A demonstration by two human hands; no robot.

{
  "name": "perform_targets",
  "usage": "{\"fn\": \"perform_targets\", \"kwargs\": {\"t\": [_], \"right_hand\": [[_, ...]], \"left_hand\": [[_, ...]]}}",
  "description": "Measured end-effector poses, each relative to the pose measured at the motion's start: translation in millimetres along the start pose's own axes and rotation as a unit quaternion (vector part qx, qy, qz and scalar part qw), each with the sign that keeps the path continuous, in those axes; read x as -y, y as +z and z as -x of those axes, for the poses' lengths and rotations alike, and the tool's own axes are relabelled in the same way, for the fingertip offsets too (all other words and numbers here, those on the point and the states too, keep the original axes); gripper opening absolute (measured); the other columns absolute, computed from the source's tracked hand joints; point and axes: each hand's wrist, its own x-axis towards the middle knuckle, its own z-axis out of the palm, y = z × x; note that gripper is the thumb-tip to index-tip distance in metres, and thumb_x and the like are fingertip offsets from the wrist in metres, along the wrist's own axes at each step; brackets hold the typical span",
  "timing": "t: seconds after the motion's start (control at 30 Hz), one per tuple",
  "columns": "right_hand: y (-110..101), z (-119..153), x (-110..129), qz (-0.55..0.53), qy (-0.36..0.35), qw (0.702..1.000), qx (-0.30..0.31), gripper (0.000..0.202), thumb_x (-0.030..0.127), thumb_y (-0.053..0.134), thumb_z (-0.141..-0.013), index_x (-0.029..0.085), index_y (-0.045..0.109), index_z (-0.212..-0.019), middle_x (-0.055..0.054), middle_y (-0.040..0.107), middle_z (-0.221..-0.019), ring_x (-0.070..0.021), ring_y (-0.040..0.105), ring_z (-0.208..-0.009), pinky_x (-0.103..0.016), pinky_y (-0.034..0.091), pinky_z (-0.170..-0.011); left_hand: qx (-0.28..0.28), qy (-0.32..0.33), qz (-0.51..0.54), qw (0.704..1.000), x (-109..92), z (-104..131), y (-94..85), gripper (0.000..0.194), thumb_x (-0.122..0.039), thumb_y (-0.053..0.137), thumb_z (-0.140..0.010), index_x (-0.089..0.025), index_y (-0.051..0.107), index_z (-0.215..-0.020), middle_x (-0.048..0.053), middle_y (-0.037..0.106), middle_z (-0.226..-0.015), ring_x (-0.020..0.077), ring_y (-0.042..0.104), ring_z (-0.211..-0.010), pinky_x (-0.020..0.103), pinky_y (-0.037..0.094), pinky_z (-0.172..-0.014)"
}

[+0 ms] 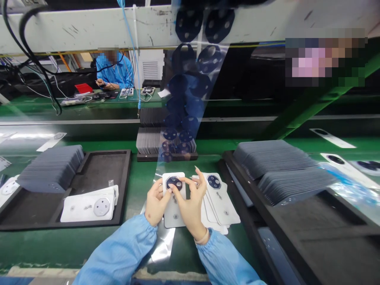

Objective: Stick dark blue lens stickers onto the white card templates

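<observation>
While the left hand (pixel 156 201) grips the edge of a white phone back panel (pixel 175 211) between curled fingers and thumb, the right hand (pixel 191 200), partly open, presses thumb and a fingertip on the panel's dark round camera sticker (pixel 173 183). Just right of the right hand, more white panels (pixel 227 209) lie overlapped on the green counter (pixel 139 247); left of the left hand sits a black foam tray (pixel 126 178).

Left tray (pixel 103 166): row of sheets (pixel 52 168) at far left, loose covers (pixel 83 208) at near right. Right tray (pixel 332 217): two rows of sheets (pixel 273 158) at far end. Fanned covers (pixel 224 202) between; behind, rear tray (pixel 150 157) bearing apparently similar sheets (pixel 147 140)
</observation>
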Motion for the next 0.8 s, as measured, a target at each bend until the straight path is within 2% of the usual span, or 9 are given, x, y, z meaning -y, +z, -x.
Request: {"fn": "perform_targets", "kwargs": {"t": [0.03,0.1,0.17,0.2,0.27,0.33,0.4,0.57,0.8], "right_hand": [[-0.1,-0.5,-0.2,-0.008,0.005,1.000,0.000,0.045,0.039,0.068,-0.083,0.026,0.054,-0.124,-0.011,0.022,-0.151,-0.0315,0.038,-0.126,-0.050,0.032,-0.105],[-0.9,-2.6,-0.7,-0.040,0.022,0.999,0.002,0.081,0.038,0.072,-0.080,0.028,0.027,-0.146,-0.013,0.018,-0.154,-0.0321,0.036,-0.130,-0.051,0.031,-0.106],[-2.1,-5.3,-0.9,-0.088,0.048,0.995,0.025,0.097,0.037,0.073,-0.078,0.028,0.010,-0.151,-0.014,0.031,-0.149,-0.0304,0.042,-0.127,-0.049,0.034,-0.105],[-2.6,-6.4,-0.8,-0.112,0.066,0.991,0.046,0.093,0.036,0.072,-0.079,0.028,0.015,-0.151,-0.012,0.042,-0.142,-0.0289,0.047,-0.123,-0.047,0.038,-0.103],[-3.3,-7.8,-0.4,-0.150,0.108,0.979,0.084,0.067,0.037,0.071,-0.080,0.025,0.040,-0.138,-0.009,0.059,-0.121,-0.0264,0.057,-0.109,-0.041,0.046,-0.093],[-3.9,-8.7,-0.4,-0.169,0.143,0.970,0.099,0.036,0.040,0.069,-0.081,0.023,0.057,-0.111,-0.004,0.064,-0.097,-0.0233,0.063,-0.089,-0.035,0.051,-0.079],[-4.5,-10.0,-1.2,-0.184,0.151,0.966,0.097,0.023,0.043,0.065,-0.084,0.023,0.058,-0.093,-0.001,0.062,-0.082,-0.0207,0.061,-0.077,-0.032,0.051,-0.070],[-9.6,-17.7,-6.7,-0.218,0.131,0.956,0.146,0.026,0.047,0.054,-0.091,0.022,0.061,-0.097,-0.003,0.065,-0.088,-0.0213,0.062,-0.084,-0.033,0.051,-0.077],[-23.7,-26.7,-4.4,-0.315,0.184,0.885,0.290,0.052,0.046,0.058,-0.087,0.027,0.048,-0.134,-0.005,0.065,-0.114,-0.0230,0.064,-0.100,-0.039,0.053,-0.087]], "left_hand": [[-0.005,-0.003,0.005,1.000,0.3,-0.5,-0.2,0.045,-0.030,0.076,-0.074,-0.016,0.059,-0.112,0.012,0.074,-0.103,0.0249,0.071,-0.097,0.032,0.056,-0.083],[-0.006,-0.010,0.013,1.000,0.1,-0.6,0.6,0.046,-0.031,0.077,-0.072,-0.016,0.058,-0.112,0.012,0.075,-0.101,0.0248,0.071,-0.095,0.032,0.056,-0.080],[0.013,-0.018,0.010,1.000,-0.8,0.5,2.6,0.045,-0.031,0.078,-0.072,-0.016,0.058,-0.110,0.012,0.075,-0.098,0.0240,0.072,-0.093,0.031,0.056,-0.079],[0.026,-0.021,0.005,0.999,-1.3,1.4,3.8,0.044,-0.031,0.078,-0.072,-0.016,0.058,-0.108,0.011,0.075,-0.097,0.0234,0.072,-0.092,0.030,0.056,-0.080],[0.049,-0.026,-0.007,0.998,-2.0,3.1,5.6,0.042,-0.031,0.077,-0.073,-0.016,0.058,-0.107,0.010,0.075,-0.093,0.0219,0.072,-0.088,0.028,0.056,-0.078],[0.057,-0.034,-0.010,0.998,-1.9,4.2,6.5,0.043,-0.030,0.078,-0.072,-0.016,0.058,-0.108,0.009,0.076,-0.091,0.0205,0.073,-0.084,0.026,0.056,-0.074],[0.056,-0.044,-0.006,0.997,-1.3,4.6,6.5,0.045,-0.029,0.079,-0.071,-0.016,0.058,-0.108,0.009,0.075,-0.090,0.0192,0.072,-0.080,0.025,0.056,-0.069],[0.030,-0.077,0.041,0.996,-4.0,4.0,6.1,0.047,-0.031,0.081,-0.069,-0.016,0.060,-0.107,0.008,0.076,-0.085,0.0199,0.072,-0.072,0.026,0.056,-0.063],[-0.001,-0.073,0.095,0.993,-11.2,-1.1,3.1,0.042,-0.033,0.079,-0.070,-0.015,0.064,-0.105,0.004,0.075,-0.076,0.0163,0.069,-0.062,0.024,0.053,-0.059]]}}
